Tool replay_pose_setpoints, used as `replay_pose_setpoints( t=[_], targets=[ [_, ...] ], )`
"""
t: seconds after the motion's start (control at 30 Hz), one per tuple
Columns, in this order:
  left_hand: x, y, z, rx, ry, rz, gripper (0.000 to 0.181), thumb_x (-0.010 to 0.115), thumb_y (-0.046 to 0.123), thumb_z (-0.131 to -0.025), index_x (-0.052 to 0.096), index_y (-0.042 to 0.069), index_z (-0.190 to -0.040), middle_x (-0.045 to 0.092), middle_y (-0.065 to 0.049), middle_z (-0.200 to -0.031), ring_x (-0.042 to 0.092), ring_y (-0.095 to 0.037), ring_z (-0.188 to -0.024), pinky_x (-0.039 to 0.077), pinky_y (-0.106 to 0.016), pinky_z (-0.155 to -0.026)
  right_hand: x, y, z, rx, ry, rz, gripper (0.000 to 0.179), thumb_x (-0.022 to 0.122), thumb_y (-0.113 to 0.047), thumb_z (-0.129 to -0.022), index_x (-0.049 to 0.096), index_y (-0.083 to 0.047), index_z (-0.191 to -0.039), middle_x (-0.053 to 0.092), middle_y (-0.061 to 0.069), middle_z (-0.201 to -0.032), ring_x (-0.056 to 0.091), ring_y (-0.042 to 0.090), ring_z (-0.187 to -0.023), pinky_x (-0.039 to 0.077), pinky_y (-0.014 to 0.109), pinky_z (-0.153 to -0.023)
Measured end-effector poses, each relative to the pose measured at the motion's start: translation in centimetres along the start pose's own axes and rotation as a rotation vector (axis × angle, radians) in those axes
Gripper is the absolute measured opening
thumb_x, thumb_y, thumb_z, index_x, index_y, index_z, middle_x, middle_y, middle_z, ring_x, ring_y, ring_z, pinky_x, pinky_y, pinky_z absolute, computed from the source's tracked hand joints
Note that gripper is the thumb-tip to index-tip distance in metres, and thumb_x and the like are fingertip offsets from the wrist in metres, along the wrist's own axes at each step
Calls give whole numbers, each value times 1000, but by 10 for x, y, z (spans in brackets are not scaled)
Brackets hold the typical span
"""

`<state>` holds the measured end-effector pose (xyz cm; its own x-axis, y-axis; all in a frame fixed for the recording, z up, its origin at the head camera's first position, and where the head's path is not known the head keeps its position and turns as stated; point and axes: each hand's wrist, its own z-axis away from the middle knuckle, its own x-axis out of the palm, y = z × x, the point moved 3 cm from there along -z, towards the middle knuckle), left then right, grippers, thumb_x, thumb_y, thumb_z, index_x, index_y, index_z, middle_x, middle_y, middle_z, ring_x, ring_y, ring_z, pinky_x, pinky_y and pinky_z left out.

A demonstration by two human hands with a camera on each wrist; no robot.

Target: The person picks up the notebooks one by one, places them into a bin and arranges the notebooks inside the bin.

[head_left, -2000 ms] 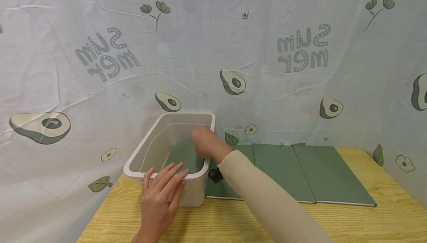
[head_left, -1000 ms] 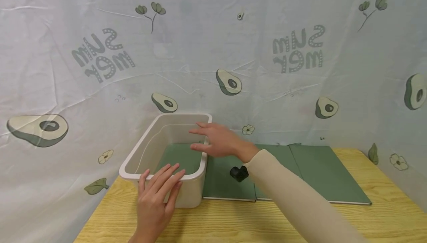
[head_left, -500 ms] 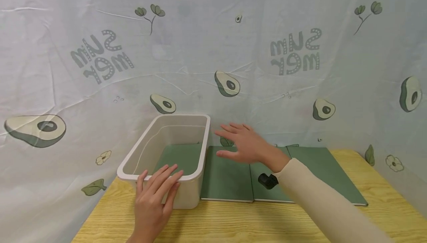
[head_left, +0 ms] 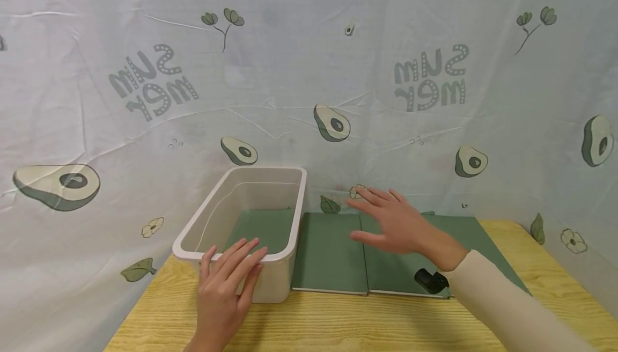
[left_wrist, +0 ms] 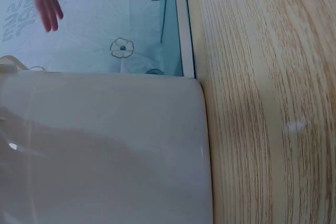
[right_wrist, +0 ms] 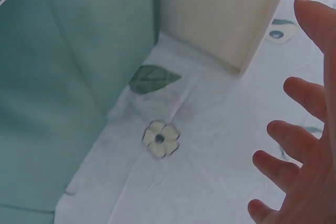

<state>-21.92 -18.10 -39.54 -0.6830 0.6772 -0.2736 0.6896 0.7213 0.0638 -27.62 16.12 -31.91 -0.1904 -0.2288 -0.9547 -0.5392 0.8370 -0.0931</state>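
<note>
A white plastic bin (head_left: pixel 270 282) stands on the table's left side, with a flat green panel (head_left: pixel 263 228) on its bottom. My left hand (head_left: pixel 224 287) rests over the near rim, its fingers extended inward and its thumb outside the front wall. My right hand (head_left: pixel 393 220) hovers with spread fingers, holding nothing, above the flat green panels (head_left: pixel 330 255) lying right of the bin. These panels have white edges and lie side by side, partly hidden by the right forearm. In the right wrist view, the spread fingers (right_wrist: pixel 294 140) are apart from the panels and bin.
The wood-grain table (head_left: pixel 338 322) extends in front of the bin and panels. Behind them hangs a pale sheet (head_left: pixel 289 73) with avocado and flower prints. A black wrist camera (head_left: pixel 431 281) sits under my right wrist.
My right hand has come out of the bin and moved right over the green panels, its fingers spreading. My left hand stays on the bin's near rim.
</note>
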Motion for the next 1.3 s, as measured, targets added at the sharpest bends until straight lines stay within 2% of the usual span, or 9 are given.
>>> replay_pose_setpoints(
  t=[0.53, 0.93, 1.1, 1.3],
  targets=[
    [0, 0, 2, -11, -3, 7, 32, 57, 37, -111, 81, 19, -119, 80, -8, -123, 70, -31, -116, 20, -40, -128, -12, 45, 49, 136, 40, -43, 75, 65, -62, -100, 42, -30, -164, 30, 13, -176, 32, 45, -159, 16, 79, -119],
    [1, -1, 1, -11, -3, 9, 32, 57, 38, -111, 81, 19, -119, 80, -7, -123, 70, -31, -116, 21, -42, -128, -23, 97, 95, 250, 46, 9, 80, 67, -61, -99, 37, -30, -166, 30, 22, -173, 35, 55, -152, 23, 79, -113],
    [1, -1, 2, -13, -4, 12, 32, 57, 37, -111, 81, 19, -119, 80, -7, -123, 70, -31, -117, 21, -41, -128, -25, 120, 113, 274, 69, 25, 81, 70, -55, -99, 37, -26, -166, 32, 28, -171, 39, 60, -147, 31, 78, -108],
    [1, 0, 1, -18, -7, 11, 32, 57, 38, -111, 81, 19, -119, 80, -7, -123, 70, -32, -117, 20, -41, -128, -28, 147, 130, 340, 58, 29, 84, 70, -53, -100, 33, -19, -168, 28, 30, -171, 39, 64, -143, 34, 80, -102]
  ],
)
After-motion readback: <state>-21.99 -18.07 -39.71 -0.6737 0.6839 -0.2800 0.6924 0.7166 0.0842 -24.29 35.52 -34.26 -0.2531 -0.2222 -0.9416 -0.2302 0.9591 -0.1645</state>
